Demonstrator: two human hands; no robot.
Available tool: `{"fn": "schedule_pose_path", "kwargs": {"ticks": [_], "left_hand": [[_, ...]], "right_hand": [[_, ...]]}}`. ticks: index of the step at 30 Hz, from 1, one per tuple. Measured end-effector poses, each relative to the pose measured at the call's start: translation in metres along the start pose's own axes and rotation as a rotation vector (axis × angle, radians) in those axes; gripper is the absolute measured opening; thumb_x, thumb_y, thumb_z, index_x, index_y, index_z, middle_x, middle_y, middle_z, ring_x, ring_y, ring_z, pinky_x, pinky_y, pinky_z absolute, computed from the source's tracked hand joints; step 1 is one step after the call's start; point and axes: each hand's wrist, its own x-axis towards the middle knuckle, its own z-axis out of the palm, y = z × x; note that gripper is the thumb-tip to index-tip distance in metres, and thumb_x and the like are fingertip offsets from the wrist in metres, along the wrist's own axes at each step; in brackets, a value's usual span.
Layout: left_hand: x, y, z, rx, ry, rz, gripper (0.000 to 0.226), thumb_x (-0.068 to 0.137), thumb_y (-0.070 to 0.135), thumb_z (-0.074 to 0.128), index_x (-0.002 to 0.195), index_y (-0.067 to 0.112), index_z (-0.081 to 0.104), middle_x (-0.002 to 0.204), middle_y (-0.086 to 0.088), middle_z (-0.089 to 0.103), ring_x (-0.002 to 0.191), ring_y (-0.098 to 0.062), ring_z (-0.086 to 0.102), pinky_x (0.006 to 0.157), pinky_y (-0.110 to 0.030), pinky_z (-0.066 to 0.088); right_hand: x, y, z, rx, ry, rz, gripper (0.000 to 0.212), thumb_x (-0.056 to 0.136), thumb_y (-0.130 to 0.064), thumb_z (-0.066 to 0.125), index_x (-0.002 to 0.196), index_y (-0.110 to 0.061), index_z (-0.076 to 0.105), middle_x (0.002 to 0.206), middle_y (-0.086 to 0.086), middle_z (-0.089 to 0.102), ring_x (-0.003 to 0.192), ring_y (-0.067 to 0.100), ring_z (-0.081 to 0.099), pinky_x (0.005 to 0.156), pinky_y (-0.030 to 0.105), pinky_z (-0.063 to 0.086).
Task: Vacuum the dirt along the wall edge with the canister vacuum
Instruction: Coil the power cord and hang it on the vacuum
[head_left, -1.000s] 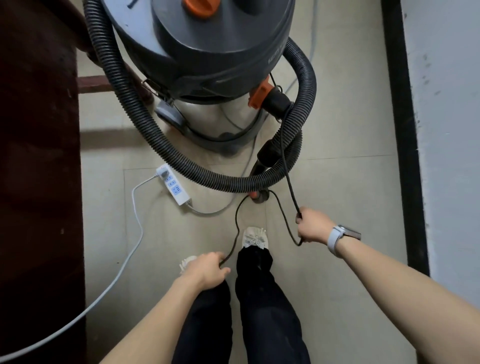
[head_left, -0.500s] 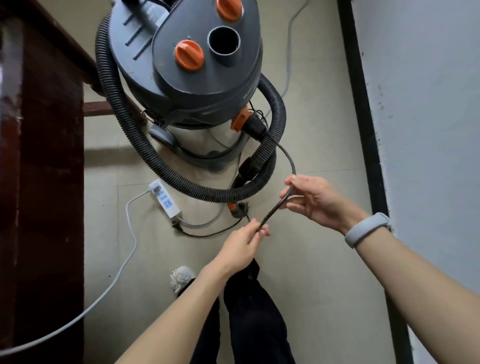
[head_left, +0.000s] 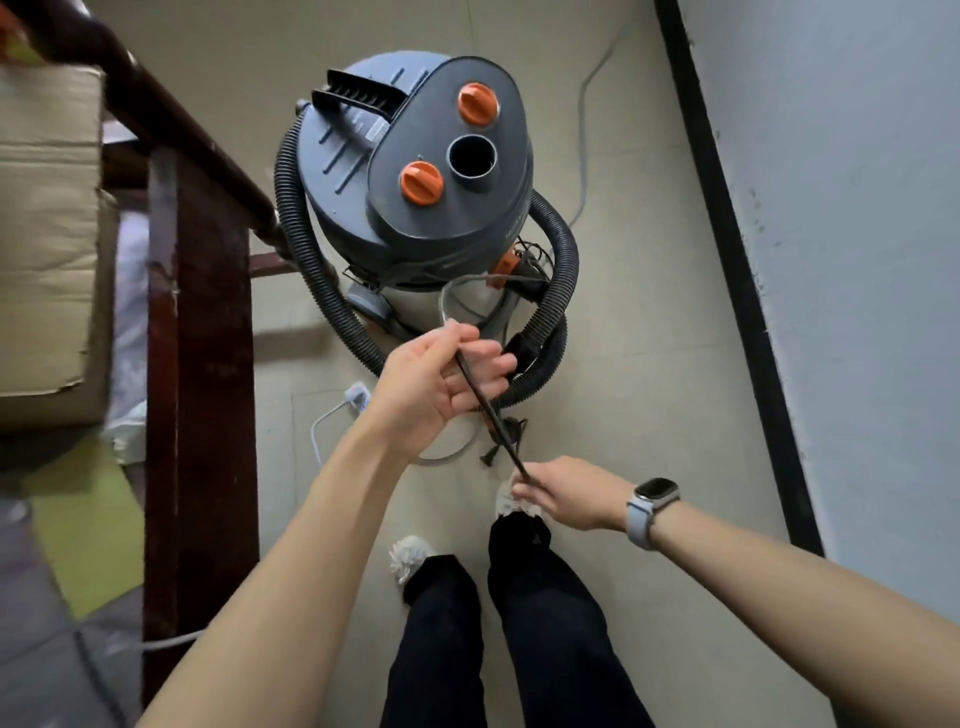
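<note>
So my left hand (head_left: 441, 384) is up in front of me, palm turned toward my face, with the vacuum's black power cord (head_left: 491, 415) running across the palm. Thumb and forefinger pinch it at the far end while the other fingers just curl loosely around it. My right hand (head_left: 561, 491) is lower and nearer, just above my shoe (head_left: 511, 501), fingertips closed on the same cord, wrist bent down with the smartwatch (head_left: 652, 501) facing up. Between the two hands the cord is pulled straight and taut. That's deliberate: my guess is I'm feeding out slack and untangling it so the plug can reach the white power strip (head_left: 356, 395) on the floor just left of my left wrist.

Past my left hand the cord loops up grey-ish and blurry toward the orange fitting (head_left: 506, 265) low on the canister vacuum (head_left: 415, 182), which sits on the floor at the far middle, well apart from the wall. Its ribbed black hose (head_left: 558, 291) wraps around the body, so it's parked, not in use. I can't make out the nozzel end properly.

The wall edge I'm supposed to clean is that black baseboard (head_left: 727, 260) on the right, running near to far along the tile floor (head_left: 649, 389). Dark wooden furniture (head_left: 197, 338) boxes me in on the left. No vacuuming yet, still cord prep I reckon.
</note>
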Motion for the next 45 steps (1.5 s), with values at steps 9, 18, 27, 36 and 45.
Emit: {"fn": "schedule_pose_path", "kwargs": {"ticks": [9, 18, 27, 36, 45], "left_hand": [[-0.025, -0.047, 0.032, 0.443, -0.025, -0.001, 0.057, 0.095, -0.007, 0.036, 0.146, 0.016, 0.03, 0.146, 0.005, 0.04, 0.134, -0.011, 0.037, 0.11, -0.027, 0.028], [-0.044, -0.005, 0.087, 0.672, -0.118, 0.348, 0.021, 0.1, 0.01, 0.042, 0.088, 0.016, 0.059, 0.074, 0.003, 0.057, 0.079, -0.013, 0.058, 0.077, -0.024, 0.043], [-0.077, 0.128, 0.09, 0.717, -0.019, 0.709, 0.023, 0.096, 0.011, 0.05, 0.091, 0.028, 0.063, 0.086, 0.004, 0.061, 0.074, -0.003, 0.057, 0.072, -0.017, 0.049], [-0.097, 0.193, 0.113, 0.643, 0.119, 0.839, 0.024, 0.092, 0.002, 0.055, 0.109, 0.018, 0.063, 0.097, -0.011, 0.069, 0.083, -0.017, 0.065, 0.082, -0.026, 0.052], [-0.111, 0.233, 0.138, 0.35, 0.071, 0.908, 0.017, 0.092, 0.002, 0.055, 0.097, 0.013, 0.067, 0.085, -0.002, 0.07, 0.085, -0.011, 0.069, 0.09, -0.026, 0.05]], "right_hand": [[-0.066, -0.047, -0.122, 0.692, 0.607, -0.064, 0.026, 0.101, -0.011, 0.037, 0.078, -0.013, 0.049, 0.057, 0.006, 0.054, 0.035, 0.003, 0.037, 0.039, 0.013, 0.031], [-0.093, -0.104, -0.206, 1.157, 0.771, -0.288, 0.03, 0.103, -0.024, 0.033, 0.08, -0.011, 0.046, 0.052, -0.001, 0.054, 0.035, 0.007, 0.033, 0.039, 0.017, 0.026], [-0.129, -0.145, -0.264, 1.551, 0.781, -0.373, 0.033, 0.104, -0.026, 0.025, 0.078, -0.015, 0.041, 0.049, -0.004, 0.049, 0.04, 0.009, 0.037, 0.041, 0.018, 0.032], [-0.156, -0.187, -0.301, 1.531, 0.722, -0.519, 0.034, 0.104, -0.024, 0.025, 0.074, -0.016, 0.04, 0.048, -0.003, 0.047, 0.039, 0.01, 0.034, 0.042, 0.017, 0.03], [-0.169, -0.219, -0.334, 1.589, 0.671, -0.669, 0.037, 0.104, -0.024, 0.025, 0.071, -0.017, 0.04, 0.048, -0.004, 0.046, 0.039, 0.009, 0.034, 0.041, 0.017, 0.03]]}}
